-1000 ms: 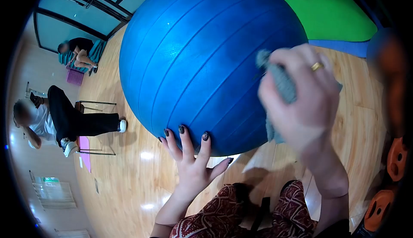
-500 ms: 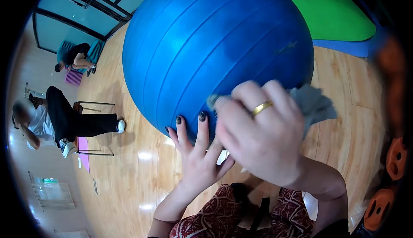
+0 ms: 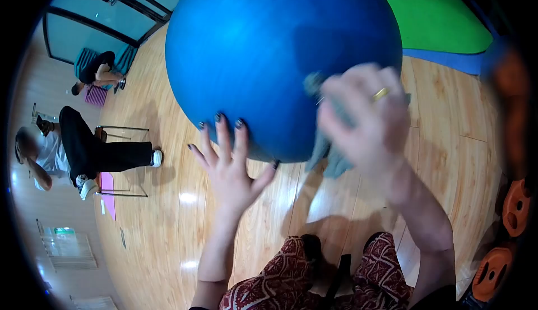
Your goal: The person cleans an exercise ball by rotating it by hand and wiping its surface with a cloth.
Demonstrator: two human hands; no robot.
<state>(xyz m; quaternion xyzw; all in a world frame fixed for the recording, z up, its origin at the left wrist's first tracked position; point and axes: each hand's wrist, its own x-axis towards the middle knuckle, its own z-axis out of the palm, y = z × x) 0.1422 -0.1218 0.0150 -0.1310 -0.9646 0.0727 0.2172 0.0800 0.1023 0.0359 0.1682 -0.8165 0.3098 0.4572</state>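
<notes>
We work a cloth [image 3: 336,163] over the big blue ball [image 3: 252,58], one hand bracing and one hand rubbing.

The ball sits right in front of us above the wooden floor [image 3: 168,226], with the green mat [image 3: 431,13] beyond its right side; what bears it underneath is hidden. Our left hand [image 3: 232,172] is spread, its fingers lying along the ball's lower left edge without gripping. Our right hand [image 3: 370,114], blurred, is clenched on the cloth at the lower right, and the bunched end seems to meet the surface. We judge this the wiping step; another stroke would call for firm contact along the curve and a steadying left palm.
</notes>
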